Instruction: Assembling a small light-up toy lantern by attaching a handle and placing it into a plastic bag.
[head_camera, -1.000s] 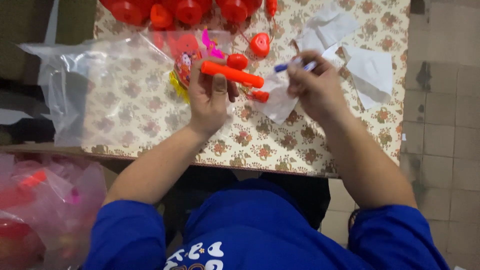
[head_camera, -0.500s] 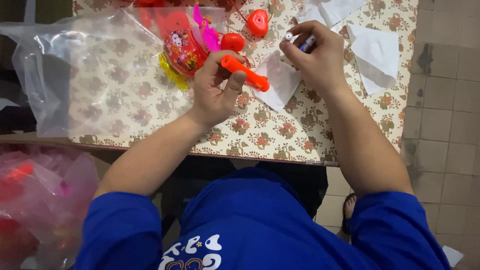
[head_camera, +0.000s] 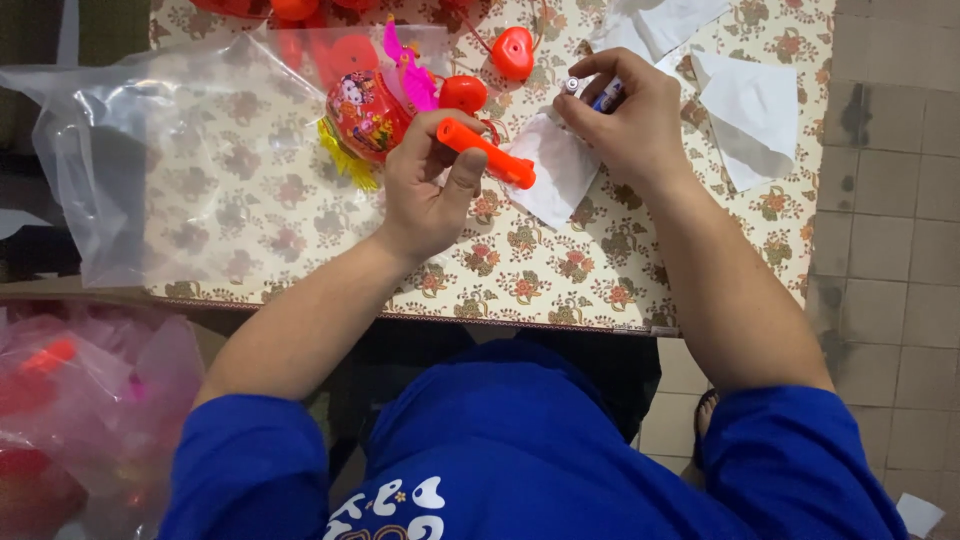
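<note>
Left hand: closed around an orange plastic tube, held slantwise just above the flower-patterned tablecloth; right hand: fingers pinched on a small cylindrical battery, blue-sided with a silver end, held over a white paper slip. Nearby: a round red toy lantern with pink fins and yellow fringe just left of the tube, a red heart-shaped piece beyond it, more white paper slips to the right. Further out: a clear plastic bag spread at the table's left.

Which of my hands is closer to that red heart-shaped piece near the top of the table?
Right. The right hand is just beside the red heart-shaped piece, to its lower right; the left hand, holding the orange tube, sits farther below it.
</note>
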